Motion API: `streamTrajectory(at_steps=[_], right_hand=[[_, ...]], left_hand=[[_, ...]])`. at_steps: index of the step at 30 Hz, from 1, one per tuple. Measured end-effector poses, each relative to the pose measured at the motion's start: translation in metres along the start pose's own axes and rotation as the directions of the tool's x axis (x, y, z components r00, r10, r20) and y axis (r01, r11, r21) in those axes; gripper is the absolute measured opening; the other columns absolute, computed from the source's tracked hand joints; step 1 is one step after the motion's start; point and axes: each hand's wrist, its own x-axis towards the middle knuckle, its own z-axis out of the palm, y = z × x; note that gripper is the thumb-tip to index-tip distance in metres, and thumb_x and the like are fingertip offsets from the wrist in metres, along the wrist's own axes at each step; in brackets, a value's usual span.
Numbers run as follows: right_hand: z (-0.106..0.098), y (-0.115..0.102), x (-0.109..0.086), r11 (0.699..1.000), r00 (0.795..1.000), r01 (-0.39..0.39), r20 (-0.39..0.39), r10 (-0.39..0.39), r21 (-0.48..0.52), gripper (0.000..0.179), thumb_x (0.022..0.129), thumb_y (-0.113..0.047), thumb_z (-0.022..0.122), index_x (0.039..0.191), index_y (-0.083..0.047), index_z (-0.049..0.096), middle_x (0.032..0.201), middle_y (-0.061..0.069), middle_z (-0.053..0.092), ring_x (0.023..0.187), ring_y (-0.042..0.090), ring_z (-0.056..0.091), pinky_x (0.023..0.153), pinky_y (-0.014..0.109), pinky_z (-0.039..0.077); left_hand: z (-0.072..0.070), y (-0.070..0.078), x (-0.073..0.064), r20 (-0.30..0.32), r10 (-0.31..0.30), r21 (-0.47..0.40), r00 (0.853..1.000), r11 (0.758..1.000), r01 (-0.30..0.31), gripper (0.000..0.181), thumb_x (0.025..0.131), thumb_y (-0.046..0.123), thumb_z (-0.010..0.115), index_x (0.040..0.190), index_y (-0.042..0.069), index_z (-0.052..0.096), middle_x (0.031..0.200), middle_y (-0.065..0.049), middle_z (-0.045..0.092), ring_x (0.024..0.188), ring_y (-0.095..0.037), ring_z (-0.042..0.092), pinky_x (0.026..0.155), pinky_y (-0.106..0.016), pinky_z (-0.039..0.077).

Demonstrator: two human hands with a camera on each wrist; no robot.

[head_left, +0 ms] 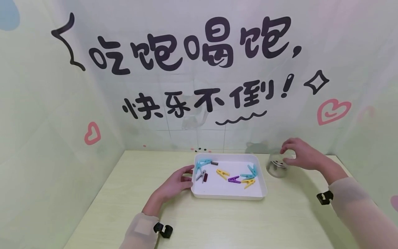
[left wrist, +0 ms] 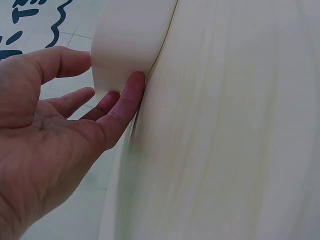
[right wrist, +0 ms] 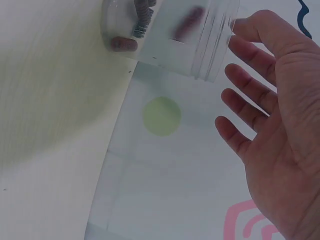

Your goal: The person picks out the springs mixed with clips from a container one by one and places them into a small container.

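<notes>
Your left hand (head_left: 175, 185) is at the left end of the white tray (head_left: 217, 191), fingers a bit apart, tips touching its outer wall. Your right hand (head_left: 306, 155) is at the mouth of the clear jar (head_left: 276, 171), fingers spread; can't tell if any touch the rim. Jar stands just right of the tray on the tabletop (head_left: 230, 221). Right wrist view: dark red piece (right wrist: 124, 44) and coiled spring (right wrist: 142, 25) low in the jar, plus a blurred dark red shape nearer its mouth. In the tray: teal clips (head_left: 203, 161) at both ends, grey clip (head_left: 200, 175) beside a dark red block (head_left: 205, 177), dark ribbed bit (head_left: 214, 163) near the back wall, yellow clips (head_left: 222, 173) and a purple clip (head_left: 234, 180) mid to right
</notes>
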Motion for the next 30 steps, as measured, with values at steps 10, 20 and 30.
streamTrajectory(at_steps=[10,20,30], right_hand=[[-0.002,-0.018,0.009,0.999,0.998,-0.033,-0.043,0.034,0.034,0.056,0.092,-0.025,0.083,0.140,-0.004,0.062,0.140,0.021,0.058,0.130,0.044,0.049,0.108,0.068,0.043],[0.001,-0.044,0.036,0.998,0.997,0.062,-0.055,-0.061,0.008,0.054,0.091,-0.022,0.083,0.140,-0.009,0.063,0.142,0.017,0.058,0.134,0.040,0.048,0.110,0.065,0.042],[0.005,-0.073,0.066,0.992,0.992,0.124,-0.023,-0.123,0.026,0.049,0.092,-0.023,0.082,0.136,-0.010,0.065,0.141,0.012,0.061,0.137,0.038,0.048,0.113,0.061,0.042]], left_hand=[[-0.001,0.000,-0.001,0.000,0.012,-0.004,1.000,1.000,-0.012,0.066,0.101,0.002,0.066,0.162,0.007,0.042,0.152,-0.016,0.050,0.121,-0.030,0.060,0.099,-0.041,0.058],[0.000,-0.002,0.000,0.008,0.019,-0.014,1.000,1.000,-0.019,0.066,0.101,0.003,0.066,0.162,0.006,0.041,0.151,-0.017,0.050,0.122,-0.031,0.060,0.099,-0.041,0.059],[-0.001,-0.003,-0.001,0.009,0.023,-0.014,1.000,1.000,-0.023,0.066,0.100,0.003,0.067,0.162,0.005,0.041,0.150,-0.017,0.050,0.122,-0.031,0.060,0.099,-0.041,0.059]])
